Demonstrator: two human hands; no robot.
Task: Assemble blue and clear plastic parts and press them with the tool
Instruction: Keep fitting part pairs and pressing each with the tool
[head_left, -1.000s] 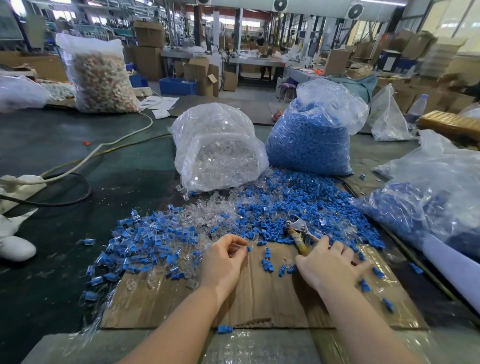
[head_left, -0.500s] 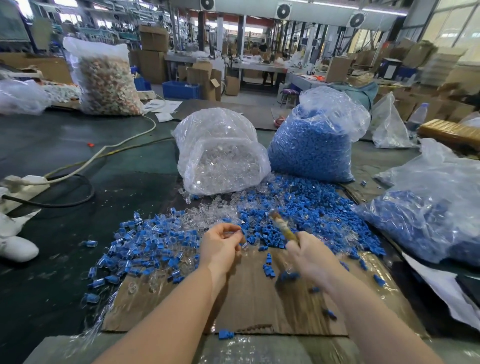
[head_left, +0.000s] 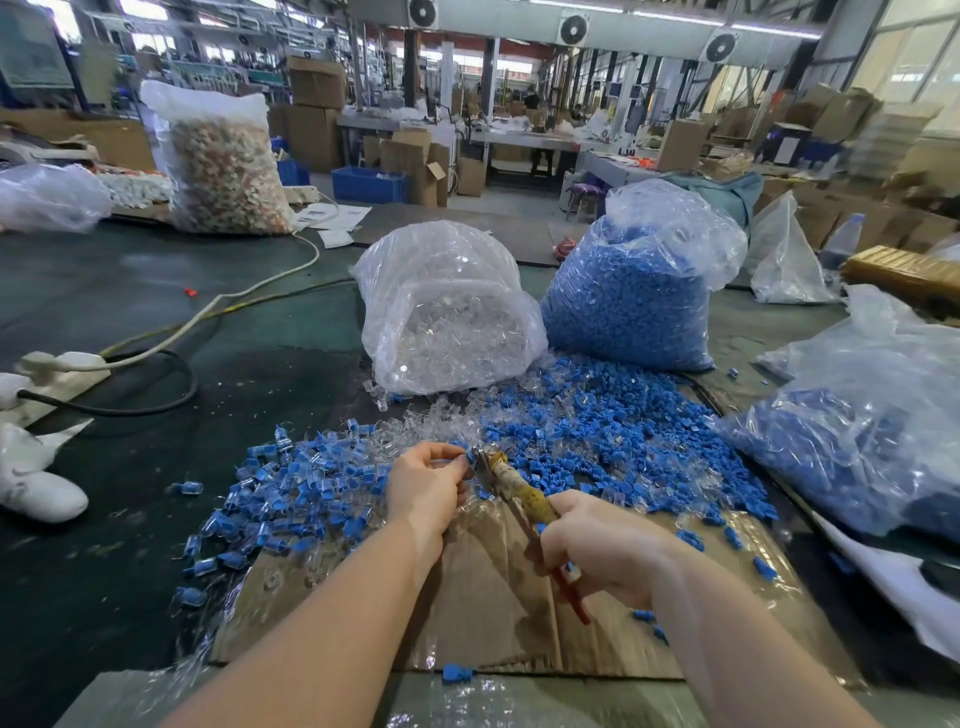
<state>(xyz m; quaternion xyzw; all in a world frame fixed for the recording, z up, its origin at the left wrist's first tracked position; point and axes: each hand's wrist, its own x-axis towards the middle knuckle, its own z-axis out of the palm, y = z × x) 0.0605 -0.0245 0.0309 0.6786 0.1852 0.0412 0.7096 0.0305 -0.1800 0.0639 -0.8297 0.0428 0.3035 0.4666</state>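
Observation:
My left hand pinches a small blue and clear part at its fingertips. My right hand grips the pliers, which have taped yellowish handles and one red handle end. The pliers' jaws touch the part at my left fingertips. Loose blue parts lie in a pile ahead, mixed with clear parts. Assembled blue-and-clear pieces are spread to the left. Both hands work above a brown cardboard sheet.
A bag of clear parts and a bag of blue parts stand behind the pile. Another bag of blue pieces lies at right. A power strip with cables and white objects sit at left.
My right hand picked the pliers up from the cardboard and brought their jaws to the part held in my left hand. My left hand rose slightly.

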